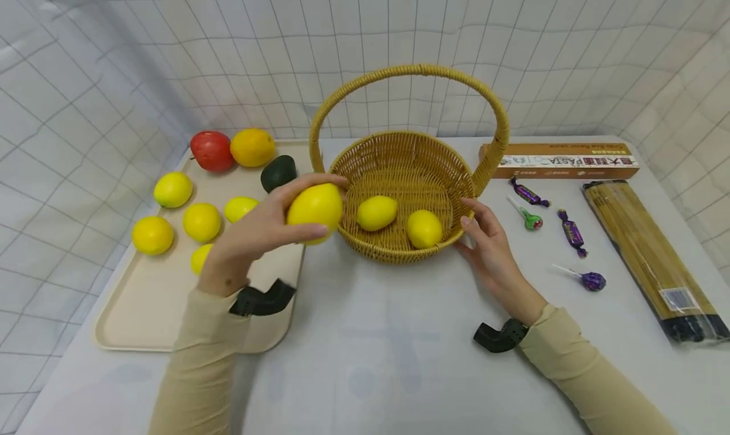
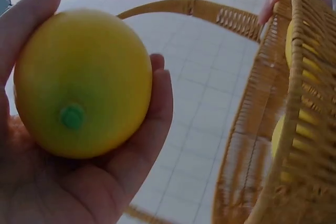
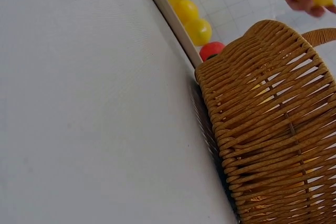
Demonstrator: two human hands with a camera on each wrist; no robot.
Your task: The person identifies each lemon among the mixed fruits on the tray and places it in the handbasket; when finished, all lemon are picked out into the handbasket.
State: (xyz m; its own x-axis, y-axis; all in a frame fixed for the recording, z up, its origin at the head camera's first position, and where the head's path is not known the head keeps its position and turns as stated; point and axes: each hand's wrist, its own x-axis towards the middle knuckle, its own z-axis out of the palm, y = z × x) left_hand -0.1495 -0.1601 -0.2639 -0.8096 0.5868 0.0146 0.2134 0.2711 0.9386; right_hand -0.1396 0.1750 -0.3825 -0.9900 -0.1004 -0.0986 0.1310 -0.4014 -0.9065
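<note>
A yellow lemon [image 1: 315, 212] is gripped in my left hand [image 1: 256, 222], held up at the left rim of a wicker basket [image 1: 407, 254]. In the left wrist view the lemon [image 2: 84, 87] shows a green stem end, with fingers and thumb curled around its sides. Two more lemons, one on the left [image 1: 377, 213] and one on the right [image 1: 424, 229], lie inside the basket. My right hand [image 1: 492, 251] pinches the basket's right rim near the handle base. That hand is out of sight in the right wrist view, where the basket's woven side [image 3: 273, 129] fills the right.
Left of the basket, a cream tray [image 1: 154, 314] carries several lemons, a red fruit [image 1: 212, 151], an orange-yellow fruit [image 1: 253, 147] and a dark green avocado [image 1: 278, 173]. To the right lie a pasta box [image 1: 564, 161], wrapped candies [image 1: 572, 233], lollipops [image 1: 593, 281] and a long brown packet [image 1: 656, 251].
</note>
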